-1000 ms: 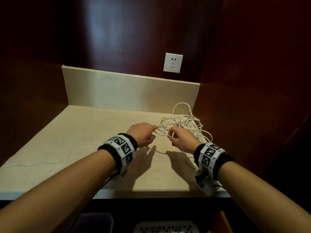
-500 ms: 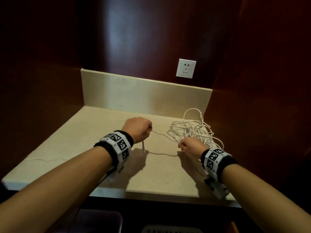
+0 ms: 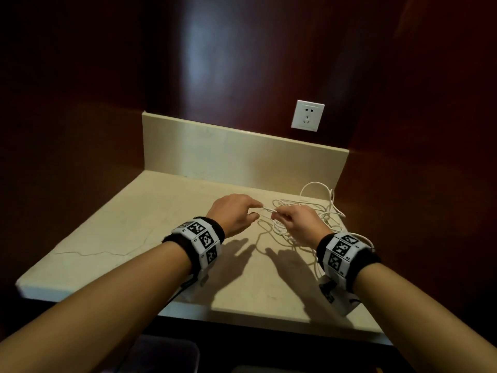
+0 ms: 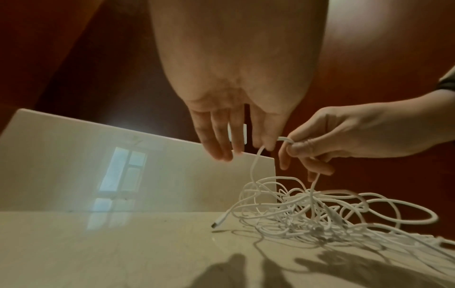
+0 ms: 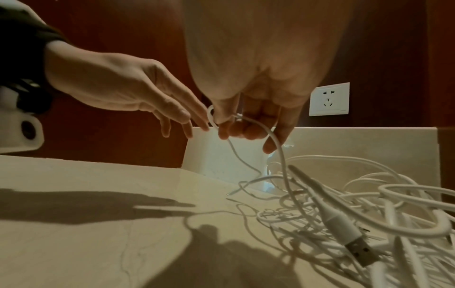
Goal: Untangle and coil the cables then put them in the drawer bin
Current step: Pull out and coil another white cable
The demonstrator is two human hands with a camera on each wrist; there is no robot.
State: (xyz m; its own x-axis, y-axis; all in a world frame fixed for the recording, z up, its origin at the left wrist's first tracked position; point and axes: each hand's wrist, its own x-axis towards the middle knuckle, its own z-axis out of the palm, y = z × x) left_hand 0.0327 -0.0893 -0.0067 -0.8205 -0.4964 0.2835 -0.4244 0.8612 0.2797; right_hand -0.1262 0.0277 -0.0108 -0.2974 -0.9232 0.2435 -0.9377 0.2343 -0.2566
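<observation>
I lift one strand clear of the cables (image 3: 309, 214), heaped on the table (image 3: 121, 238) toward its right rear, to trace it free. My right hand (image 3: 298, 223) pinches its bend; my left hand (image 3: 234, 214) reaches in, fingers straight, tips at the strand.

Beige stone counter (image 3: 113, 238) with hairline crack, matching backsplash (image 3: 215, 157), white wall socket (image 3: 307, 115), dark red-brown walls (image 3: 80, 90)

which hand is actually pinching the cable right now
The right hand: its thumb and forefinger pinch a white cable loop. The left hand has straight fingers beside that loop, not curled round it.
</observation>
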